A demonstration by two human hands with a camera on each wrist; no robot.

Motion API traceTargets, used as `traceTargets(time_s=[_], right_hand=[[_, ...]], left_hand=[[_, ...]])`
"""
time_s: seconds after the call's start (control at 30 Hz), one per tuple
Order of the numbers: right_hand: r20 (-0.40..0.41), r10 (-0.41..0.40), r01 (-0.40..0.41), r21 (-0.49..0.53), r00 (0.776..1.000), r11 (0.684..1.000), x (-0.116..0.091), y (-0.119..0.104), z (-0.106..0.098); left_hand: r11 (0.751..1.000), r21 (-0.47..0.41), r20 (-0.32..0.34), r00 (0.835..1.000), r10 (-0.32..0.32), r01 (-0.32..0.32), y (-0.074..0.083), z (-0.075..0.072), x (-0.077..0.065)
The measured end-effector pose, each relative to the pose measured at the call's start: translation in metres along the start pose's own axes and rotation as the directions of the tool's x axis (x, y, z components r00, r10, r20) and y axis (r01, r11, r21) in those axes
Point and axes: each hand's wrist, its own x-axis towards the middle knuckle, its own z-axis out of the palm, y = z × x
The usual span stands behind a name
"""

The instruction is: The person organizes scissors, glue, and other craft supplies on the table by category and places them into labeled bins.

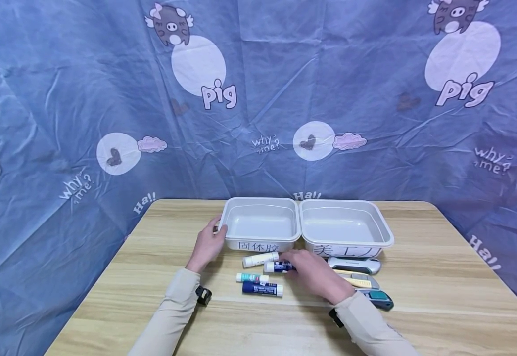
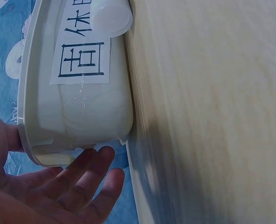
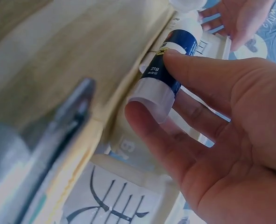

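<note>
My right hand point(image 1: 313, 274) holds a dark blue glue stick point(image 3: 154, 72) with white ends, thumb on its label and fingers at the near end. At the left corner of the left white plastic bin point(image 2: 95, 112), my left hand point(image 1: 208, 244) grips the rim, thumb over the edge and fingers against the outer wall. A white glue stick point(image 1: 260, 259) lies just in front of that bin. Nearer the front are a teal-and-white glue stick point(image 1: 252, 278) and another dark blue glue stick point(image 1: 262, 289), side by side on the table.
A second white bin point(image 1: 347, 242) stands at the right, its label partly visible. Several utility knives lie before it, including a grey one point(image 1: 353, 264), a yellow one point(image 1: 358, 282) and a dark green one point(image 1: 377, 298). Behind the wooden table point(image 1: 151, 296) hangs a blue patterned cloth point(image 1: 258, 99).
</note>
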Motion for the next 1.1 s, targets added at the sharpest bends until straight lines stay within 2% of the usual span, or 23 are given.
traceTargets(time_s=[0.27, 0.6, 1.1], right_hand=[[-0.021, -0.025, 0.025, -0.005, 0.999, 1.0, -0.001, -0.003, -0.007], [-0.071, -0.096, 0.094, -0.031, 0.993, 0.995, 0.0, -0.01, -0.017], [-0.093, -0.082, 0.086, 0.037, 0.992, 0.996, 0.011, -0.013, -0.036]], left_hand=[[1.0, -0.004, 0.003, 1.0, 0.004, -0.004, 0.001, 0.0, -0.001], [1.0, 0.002, 0.004, 1.0, 0.005, -0.005, -0.001, -0.001, -0.001], [1.0, 0.005, -0.002, 1.0, 0.008, -0.008, -0.001, -0.003, 0.001]])
